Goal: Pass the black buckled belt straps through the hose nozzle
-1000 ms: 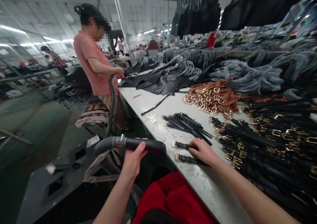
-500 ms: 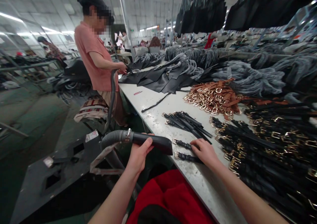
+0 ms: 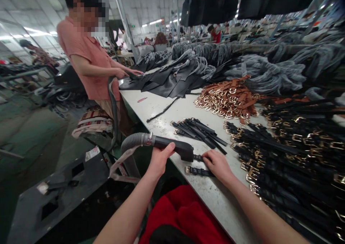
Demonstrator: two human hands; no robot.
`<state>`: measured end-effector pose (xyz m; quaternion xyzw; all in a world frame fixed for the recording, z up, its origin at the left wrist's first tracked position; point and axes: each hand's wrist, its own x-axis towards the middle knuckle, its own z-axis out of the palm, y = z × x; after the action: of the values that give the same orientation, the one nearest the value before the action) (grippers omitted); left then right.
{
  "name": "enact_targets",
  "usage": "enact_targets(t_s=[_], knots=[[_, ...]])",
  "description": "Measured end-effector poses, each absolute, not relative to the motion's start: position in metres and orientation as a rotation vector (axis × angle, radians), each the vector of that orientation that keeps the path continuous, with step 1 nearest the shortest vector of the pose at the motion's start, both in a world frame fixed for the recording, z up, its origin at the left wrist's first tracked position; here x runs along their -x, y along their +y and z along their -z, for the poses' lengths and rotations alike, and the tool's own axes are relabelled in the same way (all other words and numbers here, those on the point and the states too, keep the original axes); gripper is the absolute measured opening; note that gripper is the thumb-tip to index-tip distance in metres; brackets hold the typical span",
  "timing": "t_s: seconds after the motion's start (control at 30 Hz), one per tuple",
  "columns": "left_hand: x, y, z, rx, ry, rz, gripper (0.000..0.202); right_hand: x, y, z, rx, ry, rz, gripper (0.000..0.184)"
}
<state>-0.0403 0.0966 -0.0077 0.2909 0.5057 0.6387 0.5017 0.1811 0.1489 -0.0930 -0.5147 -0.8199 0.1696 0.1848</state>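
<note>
My left hand (image 3: 159,160) is wrapped round a black nozzle (image 3: 185,147) on a grey ribbed hose (image 3: 132,141). The nozzle's tip sits over the buckle end of a black buckle strap (image 3: 198,157) on the table and hides the buckle. The fingers of my right hand (image 3: 217,165) are closed on the other part of that strap, the thumb tucked under and partly hidden. Just nearer to me, a second black strap (image 3: 202,172) lies with its buckle at the left, its right end beneath my right hand.
Beyond the nozzle lies a small bundle of black straps (image 3: 198,130). Brown straps with gold rings (image 3: 229,98) and a large heap of black buckle straps (image 3: 291,157) cover the right. A dark machine box (image 3: 78,190) stands lower left. A co-worker (image 3: 86,64) handles black pieces at the table's far end.
The nozzle has moved right, from beside the strap to over its buckle end, and its tip has tilted down. My right hand stays on the strap. The view has shifted a little.
</note>
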Motion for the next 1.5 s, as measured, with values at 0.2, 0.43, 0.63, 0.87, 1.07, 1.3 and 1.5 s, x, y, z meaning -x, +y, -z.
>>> enact_targets(t_s=[0.2, 0.43, 0.63, 0.87, 1.07, 1.3, 1.5], knots=[[0.032, 0.097, 0.008, -0.821, 1.191, -1.555, 0.033, -0.180, 0.149, 0.094, 1.457, -2.308, -0.475, 0.019], [0.069, 0.074, 0.007, -0.682, 1.219, -1.638, 0.033, -0.182, 0.148, 0.093, 1.434, -2.320, -0.459, 0.022], [0.104, 0.030, 0.005, -0.526, 1.215, -1.772, 0.034, -0.161, 0.147, 0.072, 1.412, -2.317, -0.347, 0.032], [0.107, 0.012, -0.001, -0.423, 1.156, -1.805, 0.034, -0.113, 0.149, 0.075, 1.668, -2.221, -0.517, 0.021], [0.108, 0.008, 0.001, -0.399, 1.128, -1.807, 0.035, -0.114, 0.152, 0.084, 1.720, -2.189, -0.508, 0.019], [0.101, 0.007, 0.001, -0.439, 1.093, -1.768, 0.032, -0.105, 0.150, 0.080, 1.713, -2.163, -0.465, 0.035], [0.096, 0.016, -0.006, -0.464, 1.063, -1.748, 0.031, -0.153, 0.148, 0.077, 1.548, -2.090, -0.502, 0.039]])
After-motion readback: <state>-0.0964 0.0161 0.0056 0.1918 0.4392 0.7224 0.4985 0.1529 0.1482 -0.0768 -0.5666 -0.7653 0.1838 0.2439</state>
